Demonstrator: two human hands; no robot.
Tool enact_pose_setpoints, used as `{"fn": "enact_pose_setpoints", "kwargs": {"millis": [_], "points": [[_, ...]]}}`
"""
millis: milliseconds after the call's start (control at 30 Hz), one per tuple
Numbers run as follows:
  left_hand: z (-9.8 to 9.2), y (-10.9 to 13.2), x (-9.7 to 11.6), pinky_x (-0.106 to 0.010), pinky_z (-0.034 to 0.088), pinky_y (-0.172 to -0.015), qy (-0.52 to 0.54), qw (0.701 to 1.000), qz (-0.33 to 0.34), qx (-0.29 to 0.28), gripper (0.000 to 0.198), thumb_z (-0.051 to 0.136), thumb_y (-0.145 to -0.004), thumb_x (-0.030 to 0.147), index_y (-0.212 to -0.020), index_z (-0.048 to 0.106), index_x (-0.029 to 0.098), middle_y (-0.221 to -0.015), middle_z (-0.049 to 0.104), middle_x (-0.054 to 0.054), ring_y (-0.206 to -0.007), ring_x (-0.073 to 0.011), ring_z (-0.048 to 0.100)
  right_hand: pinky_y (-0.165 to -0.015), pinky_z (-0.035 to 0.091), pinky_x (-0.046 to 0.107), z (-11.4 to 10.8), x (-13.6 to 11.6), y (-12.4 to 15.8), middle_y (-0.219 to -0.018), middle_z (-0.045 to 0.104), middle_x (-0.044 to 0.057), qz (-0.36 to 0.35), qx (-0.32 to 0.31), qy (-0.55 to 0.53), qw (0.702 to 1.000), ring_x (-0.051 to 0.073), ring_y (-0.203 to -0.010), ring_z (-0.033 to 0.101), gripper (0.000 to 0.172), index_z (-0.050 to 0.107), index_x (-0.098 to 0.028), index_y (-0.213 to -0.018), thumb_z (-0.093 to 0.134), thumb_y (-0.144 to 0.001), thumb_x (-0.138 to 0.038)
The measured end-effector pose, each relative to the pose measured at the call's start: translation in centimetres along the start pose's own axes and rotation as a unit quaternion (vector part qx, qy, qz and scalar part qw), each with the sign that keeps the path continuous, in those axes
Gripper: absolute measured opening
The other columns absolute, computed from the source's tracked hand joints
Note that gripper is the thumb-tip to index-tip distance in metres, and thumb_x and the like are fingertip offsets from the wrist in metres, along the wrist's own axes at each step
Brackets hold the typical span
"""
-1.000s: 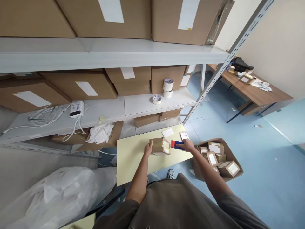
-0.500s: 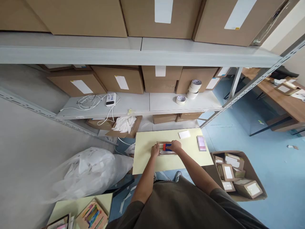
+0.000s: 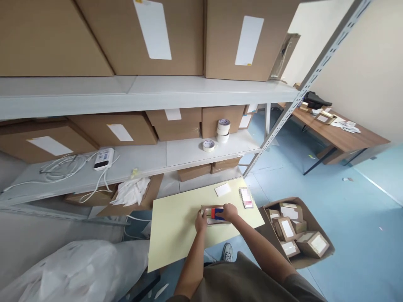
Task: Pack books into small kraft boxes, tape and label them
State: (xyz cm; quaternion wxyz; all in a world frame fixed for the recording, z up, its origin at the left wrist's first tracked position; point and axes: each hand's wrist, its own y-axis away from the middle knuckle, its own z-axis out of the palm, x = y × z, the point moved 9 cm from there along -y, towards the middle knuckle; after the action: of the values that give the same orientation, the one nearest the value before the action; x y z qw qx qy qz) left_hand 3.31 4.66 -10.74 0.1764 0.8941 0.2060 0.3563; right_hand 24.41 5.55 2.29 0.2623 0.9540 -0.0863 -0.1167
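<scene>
A small cardboard box (image 3: 209, 223) lies on the pale yellow tabletop (image 3: 174, 226), with a white label on its upper face. My left hand (image 3: 200, 221) grips the box's left end, fingers curled against it. Over the box, my right hand (image 3: 230, 212) is closed round a blue and red tape dispenser (image 3: 217, 213), whose red end points left toward my left hand. The dispenser partly covers the box top. Behind the box lies a white card (image 3: 223, 189), and a blurred-out pinkish item (image 3: 246, 198) is at the table's right side.
A large open carton (image 3: 297, 264) of small labelled boxes stands on the floor at right. Grey shelving (image 3: 189, 161) ahead holds cartons, white tape rolls (image 3: 208, 146) and a power strip (image 3: 103, 158). A plastic bag (image 3: 82, 272) bulges at lower left; a wooden desk (image 3: 352, 136) stands far right.
My view has swung to the right, so the shelf and table sit further left. Both hands stay at the box, with the tape dispenser still over it.
</scene>
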Motion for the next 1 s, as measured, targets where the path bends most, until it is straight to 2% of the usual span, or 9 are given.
{"fn": "enact_pose_setpoints", "kwargs": {"millis": [100,267,333,400,533,633,733,833,1000], "points": [[1.0,0.0,1.2,-0.034,0.055,-0.092,0.001,1.0,-0.013,-0.012,0.052,0.04,-0.106,0.054,-0.141,0.06,0.022,-0.125,0.077,-0.014,-0.117,-0.0298,0.073,-0.08,0.055,0.03,-1.8,5.9,0.3,-0.11,0.079,0.016,0.007,0.009,-0.006,1.0,0.03,-0.104,0.076,0.052,0.079,-0.019,-0.105,0.079,-0.079,-0.065],[0.8,-0.3,1.9,-0.034,0.056,-0.092,0.002,1.0,0.009,-0.022,0.048,0.041,-0.105,0.052,-0.136,0.063,0.022,-0.124,0.077,-0.014,-0.118,-0.0297,0.073,-0.074,0.051,0.031,-5.1,18.5,2.2,-0.102,0.08,0.016,0.067,0.017,0.001,0.998,0.032,-0.097,0.076,0.051,0.078,-0.019,-0.09,0.077,-0.079,-0.069],[0.5,-0.3,1.7,-0.034,0.057,-0.092,0.006,1.0,0.017,-0.025,0.046,0.041,-0.105,0.052,-0.132,0.066,0.023,-0.123,0.078,-0.013,-0.116,-0.0296,0.074,-0.072,0.05,0.032,-5.4,21.6,3.1,-0.094,0.08,0.014,0.071,0.021,-0.003,0.997,0.033,-0.093,0.077,0.047,0.078,-0.02,-0.084,0.078,-0.08,-0.067],[0.2,-0.5,1.4,-0.034,0.057,-0.093,0.018,0.999,0.026,-0.03,0.044,0.042,-0.104,0.051,-0.128,0.068,0.024,-0.121,0.079,-0.012,-0.116,-0.0295,0.074,-0.072,0.049,0.032,-5.4,22.5,3.8,-0.092,0.08,0.014,0.071,0.032,-0.01,0.997,0.033,-0.093,0.077,0.045,0.078,-0.021,-0.084,0.078,-0.08,-0.065],[-1.7,-1.4,0.0,-0.033,0.056,-0.097,0.045,0.997,0.032,-0.045,0.038,0.043,-0.103,0.048,-0.117,0.072,0.026,-0.118,0.08,-0.01,-0.118,-0.0279,0.073,-0.074,0.048,0.03,-5.0,19.0,3.9,-0.096,0.081,0.013,0.074,0.057,-0.028,0.995,0.032,-0.096,0.076,0.046,0.079,-0.021,-0.09,0.079,-0.08,-0.066],[-4.3,-2.1,-1.8,-0.034,0.055,-0.099,0.052,0.998,0.007,-0.045,0.038,0.049,-0.101,0.046,-0.122,0.071,0.023,-0.122,0.079,-0.012,-0.123,-0.0284,0.071,-0.073,0.047,0.027,-4.9,13.7,3.2,-0.1,0.08,0.012,0.051,0.058,-0.048,0.996,0.029,-0.096,0.075,0.051,0.079,-0.021,-0.093,0.078,-0.079,-0.07],[-7.7,-2.5,-3.9,-0.036,0.053,-0.103,0.033,0.998,-0.043,-0.011,0.05,0.054,-0.098,0.045,-0.137,0.063,0.015,-0.133,0.074,-0.018,-0.131,-0.0319,0.066,-0.067,0.044,0.026,-4.9,7.9,2.4,-0.099,0.08,0.012,0.017,0.049,-0.05,0.997,0.026,-0.092,0.074,0.056,0.078,-0.02,-0.092,0.076,-0.08,-0.074],[-10.7,-2.3,-5.2,-0.035,0.049,-0.109,0.034,0.997,-0.064,0.013,0.057,0.052,-0.1,0.045,-0.148,0.054,0.015,-0.147,0.065,-0.018,-0.141,-0.0293,0.058,-0.063,0.041,0.025,-4.7,2.5,1.9,-0.099,0.08,0.011,-0.017,0.039,-0.045,0.998,0.024,-0.088,0.074,0.058,0.078,-0.019,-0.094,0.074,-0.081,-0.075],[-14.4,-1.3,-3.6,-0.028,0.046,-0.11,0.129,0.99,0.049,0.032,0.052,0.038,-0.106,0.054,-0.143,0.059,0.025,-0.148,0.066,-0.009,-0.138,-0.0216,0.06,-0.062,0.043,0.026,-3.3,-6.1,2.1,-0.099,0.079,0.012,-0.055,0.008,-0.034,0.998,0.024,-0.087,0.074,0.059,0.078,-0.02,-0.097,0.071,-0.082,-0.076]]}}
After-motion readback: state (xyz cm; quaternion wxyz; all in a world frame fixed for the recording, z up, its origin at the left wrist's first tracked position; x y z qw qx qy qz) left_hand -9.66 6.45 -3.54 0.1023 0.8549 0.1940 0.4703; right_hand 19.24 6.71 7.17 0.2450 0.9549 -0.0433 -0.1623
